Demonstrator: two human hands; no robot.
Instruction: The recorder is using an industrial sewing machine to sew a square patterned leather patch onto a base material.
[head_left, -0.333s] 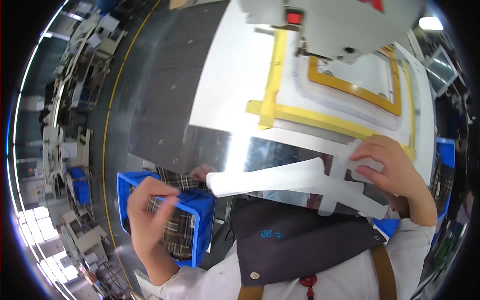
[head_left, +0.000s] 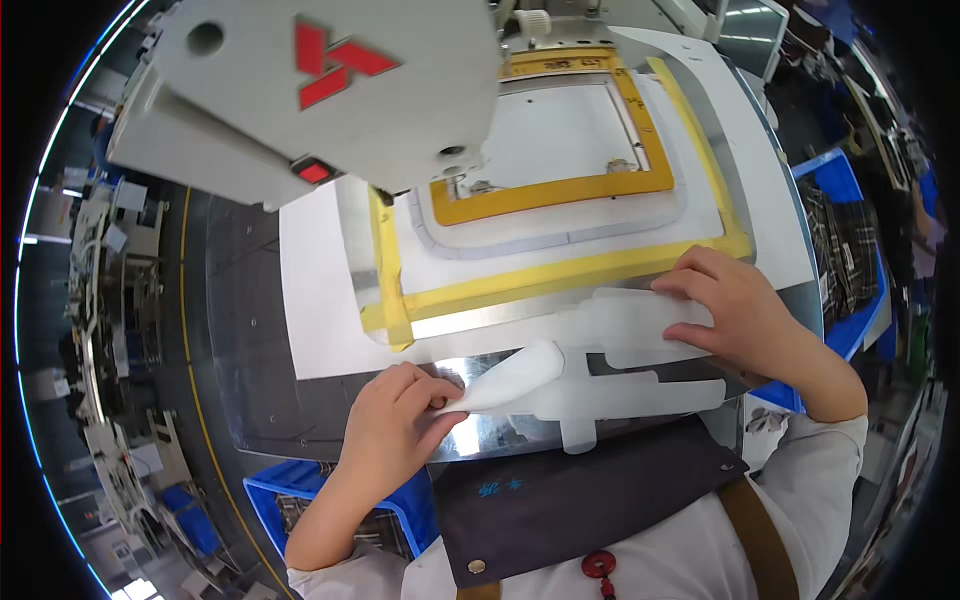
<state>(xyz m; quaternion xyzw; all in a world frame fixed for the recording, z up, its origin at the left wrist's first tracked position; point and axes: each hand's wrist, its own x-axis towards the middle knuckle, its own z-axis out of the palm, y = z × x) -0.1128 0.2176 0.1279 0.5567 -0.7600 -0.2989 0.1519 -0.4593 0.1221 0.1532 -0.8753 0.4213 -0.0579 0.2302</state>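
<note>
My left hand (head_left: pixel 400 425) is closed on the near left end of a curled white sheet (head_left: pixel 515 375), above the shiny metal table edge. My right hand (head_left: pixel 735 310) rests at the right on flat translucent white sheets (head_left: pixel 620 330), its thumb and fingers curved but apart. More strips of the same material lie crossed under and beside the curled piece (head_left: pixel 680 394). Beyond both hands, yellow tape (head_left: pixel 555 275) borders a white board around an orange rectangular frame (head_left: pixel 550 205) below the machine head.
The grey machine head (head_left: pixel 250 110) with a red emblem overhangs the upper left of the worktable (head_left: pixel 250 330). Blue bins with plaid cloth sit at lower left (head_left: pixel 260 485) and right (head_left: pixel 850 325). A dark apron flap (head_left: pixel 570 500) is at my front. Other workstations line the aisle at far left.
My left hand has moved right, from over the blue bin onto the curled white sheet, and closed on it. The view has shifted, showing more of the machine head and frame.
</note>
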